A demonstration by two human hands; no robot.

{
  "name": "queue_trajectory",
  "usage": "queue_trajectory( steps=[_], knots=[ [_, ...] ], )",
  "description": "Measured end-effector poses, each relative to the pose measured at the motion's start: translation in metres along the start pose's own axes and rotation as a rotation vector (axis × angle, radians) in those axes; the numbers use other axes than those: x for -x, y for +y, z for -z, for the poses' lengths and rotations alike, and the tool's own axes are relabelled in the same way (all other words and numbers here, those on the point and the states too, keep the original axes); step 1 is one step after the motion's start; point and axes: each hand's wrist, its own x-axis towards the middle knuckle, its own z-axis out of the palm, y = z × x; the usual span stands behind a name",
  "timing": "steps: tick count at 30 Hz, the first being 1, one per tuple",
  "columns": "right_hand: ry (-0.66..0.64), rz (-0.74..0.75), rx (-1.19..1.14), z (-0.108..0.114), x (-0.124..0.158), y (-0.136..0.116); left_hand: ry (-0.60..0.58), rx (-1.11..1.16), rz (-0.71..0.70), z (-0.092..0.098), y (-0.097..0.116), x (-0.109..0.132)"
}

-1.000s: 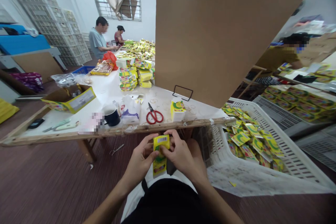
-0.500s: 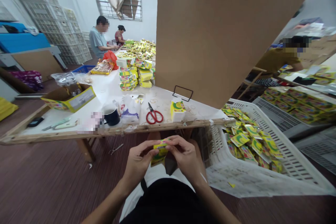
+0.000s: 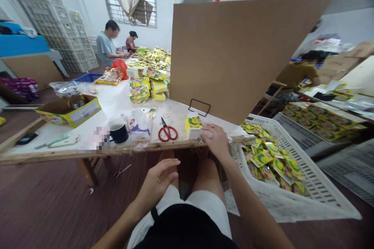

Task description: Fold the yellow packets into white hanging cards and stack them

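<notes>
Beside the crate of packets, hands curl loosely: left empty, right by cards, its hold unclear.

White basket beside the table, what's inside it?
The white basket holds a heap of yellow packets; the upper ones show, but whatever lies beneath them is covered.

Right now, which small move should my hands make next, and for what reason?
Probably, the right hand should take one piece from the small yellow-and-white stack: its fingertips are at the stack's right side, while the left hand is open and appears empty.
</notes>
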Motion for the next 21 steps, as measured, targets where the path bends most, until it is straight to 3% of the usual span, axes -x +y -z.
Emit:
queue_trajectory(
  steps=[3, 5, 8, 12, 17, 21],
  knots=[
    [-0.092, 0.031, -0.027, -0.042, -0.012, -0.009, 0.032, -0.033, 0.036, 0.009, 0.003, 0.003],
    [-0.118, 0.039, -0.04, -0.058, -0.018, -0.007, 0.073, -0.028, 0.08, 0.016, 0.004, 0.005],
    [-0.138, 0.048, -0.054, -0.063, -0.026, 0.003, 0.091, -0.007, 0.131, 0.019, 0.003, 0.005],
    [-0.087, 0.059, -0.079, -0.051, -0.027, 0.0, 0.022, 0.083, 0.188, 0.01, -0.003, 0.002],
    [0.053, 0.133, -0.143, -0.025, 0.019, -0.06, 0.044, 0.481, 0.381, 0.005, -0.01, -0.004],
    [0.063, 0.408, -0.367, -0.013, 0.079, -0.118, 0.086, 0.99, 0.571, 0.006, -0.009, -0.009]
  ],
)
